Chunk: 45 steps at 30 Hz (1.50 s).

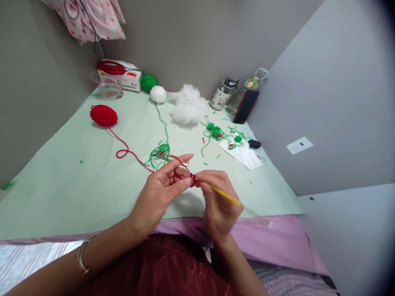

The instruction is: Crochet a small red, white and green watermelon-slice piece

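**Red piece pinched at frame centre, hook at its edge**

Pinched the red piece (193,179) just below frame centre, between thumb and a curled finger of the left hand (160,193) — forefinger stretched straight toward the right, other fingers half folded. Closed the right hand (217,197) round the hook (226,197), yellow shaft slanting down to the right, tip hidden at the piece behind the fingertips. Could not tell whether a loop sat on it. Worked with both hands close together, above the near edge of the table (61,185).

Trailed the yarn (123,150) from the left hand up and leftward across the table, through one slack loop, to the red ball (103,115) in the upper left. Left green scraps (160,153) lying just beyond the left hand, right beside the yarn's path. Farther up, at the top of the table: a white ball (158,94), a green ball (149,82) and stuffing (189,107).

Judged the risks small but real:
- Could snag the yarn on the scraps and drag green bits into the work, given how near they lay.
- Could lose tension over the forefinger because of that slack loop, leaving an uneven stitch.
- Could drop the piece or slip the hook free — so small a thing was held by fingertips alone, with the tip out of sight.
- Could roll the red ball toward the table's left edge under a hard tug.
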Each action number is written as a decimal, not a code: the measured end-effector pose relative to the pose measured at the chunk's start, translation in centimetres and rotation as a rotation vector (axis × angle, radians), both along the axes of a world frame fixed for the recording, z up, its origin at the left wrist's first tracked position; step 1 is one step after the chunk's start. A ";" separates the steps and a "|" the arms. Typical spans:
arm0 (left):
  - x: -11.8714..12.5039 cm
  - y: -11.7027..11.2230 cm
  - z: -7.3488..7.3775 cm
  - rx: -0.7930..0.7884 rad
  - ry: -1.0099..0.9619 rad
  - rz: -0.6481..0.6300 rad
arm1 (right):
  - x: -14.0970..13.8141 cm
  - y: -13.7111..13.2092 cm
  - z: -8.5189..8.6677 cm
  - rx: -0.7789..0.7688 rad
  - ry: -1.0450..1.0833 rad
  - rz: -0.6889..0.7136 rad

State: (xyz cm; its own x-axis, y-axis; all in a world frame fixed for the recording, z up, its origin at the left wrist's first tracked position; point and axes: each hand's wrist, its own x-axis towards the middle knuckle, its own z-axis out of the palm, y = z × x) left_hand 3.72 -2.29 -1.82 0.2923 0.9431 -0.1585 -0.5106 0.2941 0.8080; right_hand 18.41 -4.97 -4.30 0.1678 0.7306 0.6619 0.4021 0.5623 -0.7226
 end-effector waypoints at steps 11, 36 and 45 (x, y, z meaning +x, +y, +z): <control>-0.5 0.9 -0.6 -0.050 -0.010 -0.044 | 0.6 0.6 1.1 -0.075 0.247 0.068; -0.1 0.5 0.3 -0.103 -0.106 -0.125 | -0.1 0.7 0.8 -0.149 0.359 0.182; -0.2 0.4 0.3 -0.030 -0.051 -0.114 | -0.1 -0.2 1.5 -0.049 0.083 -0.008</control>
State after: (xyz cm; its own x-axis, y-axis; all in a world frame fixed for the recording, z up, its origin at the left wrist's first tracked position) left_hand 3.48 -1.85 -1.53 0.4057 0.8983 -0.1686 -0.5130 0.3765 0.7714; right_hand 18.30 -5.21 -2.79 0.2268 0.7599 0.6092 0.3438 0.5228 -0.7800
